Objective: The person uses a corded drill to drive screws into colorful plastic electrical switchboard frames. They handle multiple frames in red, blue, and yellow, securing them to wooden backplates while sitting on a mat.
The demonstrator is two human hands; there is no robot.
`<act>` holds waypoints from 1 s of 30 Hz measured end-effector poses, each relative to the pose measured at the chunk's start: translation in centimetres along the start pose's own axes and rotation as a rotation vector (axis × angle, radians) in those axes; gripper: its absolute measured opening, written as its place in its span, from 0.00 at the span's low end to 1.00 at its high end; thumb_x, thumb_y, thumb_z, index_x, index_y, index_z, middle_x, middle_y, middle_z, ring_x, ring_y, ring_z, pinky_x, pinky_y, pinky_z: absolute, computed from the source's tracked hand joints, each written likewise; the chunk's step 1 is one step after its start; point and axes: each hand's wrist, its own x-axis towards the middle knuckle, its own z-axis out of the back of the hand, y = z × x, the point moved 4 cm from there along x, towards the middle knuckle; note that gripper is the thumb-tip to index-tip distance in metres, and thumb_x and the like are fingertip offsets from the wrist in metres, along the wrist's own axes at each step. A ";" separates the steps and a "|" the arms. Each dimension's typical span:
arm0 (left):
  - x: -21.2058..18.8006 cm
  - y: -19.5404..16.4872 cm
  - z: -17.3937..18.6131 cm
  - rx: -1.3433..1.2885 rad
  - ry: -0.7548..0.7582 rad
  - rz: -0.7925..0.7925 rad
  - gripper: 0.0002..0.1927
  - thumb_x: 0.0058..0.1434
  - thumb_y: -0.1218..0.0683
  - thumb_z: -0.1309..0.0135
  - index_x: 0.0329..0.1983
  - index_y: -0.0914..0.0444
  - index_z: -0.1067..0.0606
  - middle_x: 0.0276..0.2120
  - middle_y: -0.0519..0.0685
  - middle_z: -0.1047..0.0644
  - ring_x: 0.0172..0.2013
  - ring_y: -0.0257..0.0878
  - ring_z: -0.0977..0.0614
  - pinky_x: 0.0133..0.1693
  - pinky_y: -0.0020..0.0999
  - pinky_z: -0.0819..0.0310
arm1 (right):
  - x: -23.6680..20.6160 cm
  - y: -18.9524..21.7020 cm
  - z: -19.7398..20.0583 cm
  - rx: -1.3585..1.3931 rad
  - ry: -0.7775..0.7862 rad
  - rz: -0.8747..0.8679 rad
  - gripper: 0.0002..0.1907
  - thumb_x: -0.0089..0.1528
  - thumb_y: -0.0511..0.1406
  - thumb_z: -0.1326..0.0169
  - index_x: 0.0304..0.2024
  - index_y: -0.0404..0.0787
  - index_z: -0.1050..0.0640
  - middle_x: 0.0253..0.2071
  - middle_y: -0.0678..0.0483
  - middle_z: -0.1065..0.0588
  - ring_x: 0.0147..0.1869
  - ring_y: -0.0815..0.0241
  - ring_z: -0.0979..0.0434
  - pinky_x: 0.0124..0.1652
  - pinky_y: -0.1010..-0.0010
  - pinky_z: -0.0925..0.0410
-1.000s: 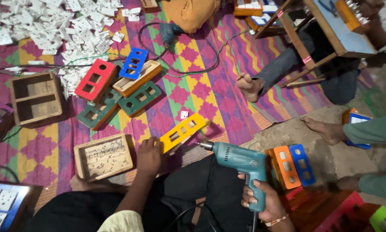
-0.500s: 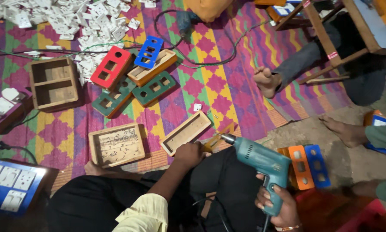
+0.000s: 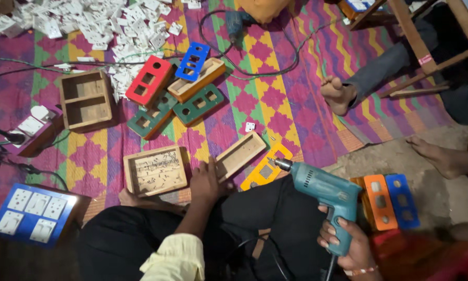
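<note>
Since the earlier frame, left hand (image 3: 205, 182) has shifted onto the end of the narrow wooden box (image 3: 240, 155), which now lies open side up over the yellow plate (image 3: 265, 170); fingers hidden behind the box end, can't tell if clenched; right hand (image 3: 347, 244), partly cut off at frame bottom, clenched round the teal drill (image 3: 322, 190) handle; drill tip just beside the yellow plate; screw tray (image 3: 155, 170) left of the grip.

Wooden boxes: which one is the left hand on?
The long narrow open box, tilted beside the yellow plate; the left hand grips its near end. The screw tray and the two-compartment box lie untouched.
</note>
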 end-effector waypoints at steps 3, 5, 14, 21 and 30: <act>-0.2 -0.5 0.6 -0.083 -0.052 -0.033 0.52 0.41 0.40 0.28 0.66 0.64 0.36 0.52 0.57 0.28 0.49 0.59 0.24 0.49 0.51 0.25 | -0.2 0.1 0.0 0.038 0.046 -0.011 0.31 0.63 0.39 0.45 0.63 0.27 0.34 0.28 0.55 0.33 0.26 0.66 0.33 0.34 0.65 0.35; -0.2 -1.1 2.1 -0.128 -0.120 -0.092 0.48 0.41 0.43 0.27 0.63 0.64 0.33 0.52 0.57 0.28 0.49 0.59 0.24 0.49 0.51 0.25 | -0.2 0.1 0.4 0.022 -0.003 -0.005 0.31 0.62 0.39 0.45 0.63 0.27 0.34 0.27 0.55 0.33 0.25 0.66 0.34 0.32 0.64 0.35; -2.1 -1.2 11.2 -0.168 -0.201 -0.232 0.44 0.42 0.48 0.29 0.61 0.67 0.31 0.52 0.62 0.29 0.50 0.61 0.23 0.49 0.49 0.24 | -0.6 0.1 0.4 0.039 0.000 -0.015 0.32 0.61 0.40 0.44 0.62 0.28 0.34 0.26 0.55 0.33 0.25 0.66 0.34 0.31 0.64 0.36; -2.4 -0.5 10.3 -0.188 -0.198 -0.268 0.47 0.39 0.50 0.28 0.63 0.69 0.33 0.57 0.67 0.31 0.54 0.65 0.26 0.53 0.52 0.28 | -0.5 0.1 0.6 0.077 0.047 -0.033 0.32 0.61 0.40 0.44 0.63 0.27 0.33 0.27 0.55 0.33 0.26 0.66 0.34 0.33 0.65 0.36; -2.9 -1.5 10.0 -0.137 -0.314 -0.413 0.40 0.43 0.59 0.35 0.63 0.67 0.31 0.58 0.62 0.28 0.56 0.63 0.25 0.57 0.50 0.27 | -0.4 0.2 0.3 0.046 0.051 -0.018 0.32 0.61 0.40 0.43 0.63 0.27 0.33 0.26 0.56 0.34 0.25 0.68 0.34 0.33 0.66 0.35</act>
